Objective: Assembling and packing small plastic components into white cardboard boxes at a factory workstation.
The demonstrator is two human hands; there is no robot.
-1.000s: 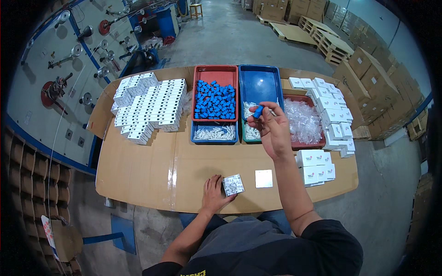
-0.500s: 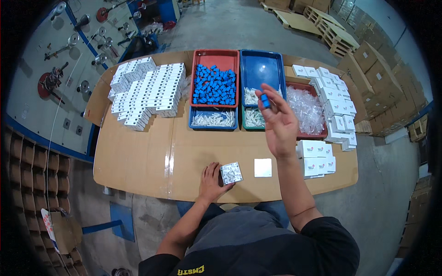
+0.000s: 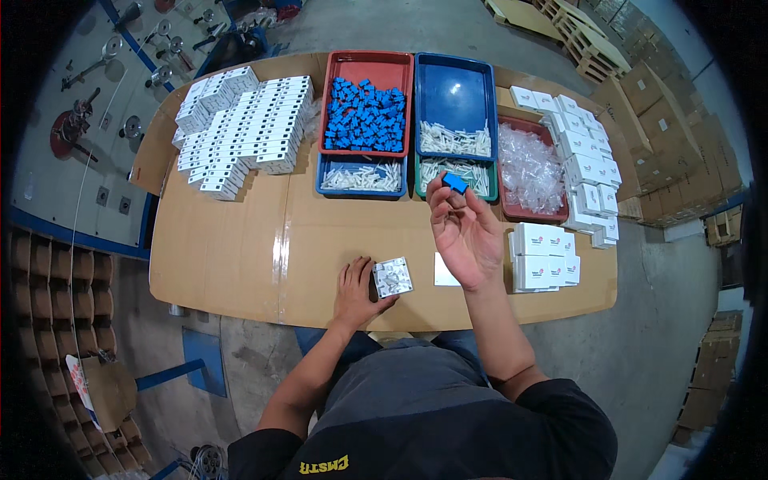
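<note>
My right hand (image 3: 470, 240) is raised over the table, palm up. Its fingertips pinch a small blue block (image 3: 454, 182) with a dark end. At the near edge of the table my left hand (image 3: 357, 294) wraps round a square white housing (image 3: 392, 278), fingers on its left side and thumb along its near side. Small whitish parts show inside the housing; I cannot make out their kind. Between the hands lies a flat white square plate (image 3: 442, 270), partly covered by my right hand. A red tray (image 3: 368, 64) of similar blue blocks stands beyond.
White plug-like pieces lie in two blue trays (image 3: 454, 72) (image 3: 360, 190) and a green tray (image 3: 420, 188). A red tray (image 3: 552, 218) holds clear plastic parts. White boxes (image 3: 546, 260) are stacked at right, rows of white units (image 3: 260, 128) at left. Cardboard (image 3: 216, 256) covers the table.
My right hand has come down and nearer with the blue block, turning it sideways. It now overlaps the plate. My left hand stays on the housing; the whole view has shifted slightly.
</note>
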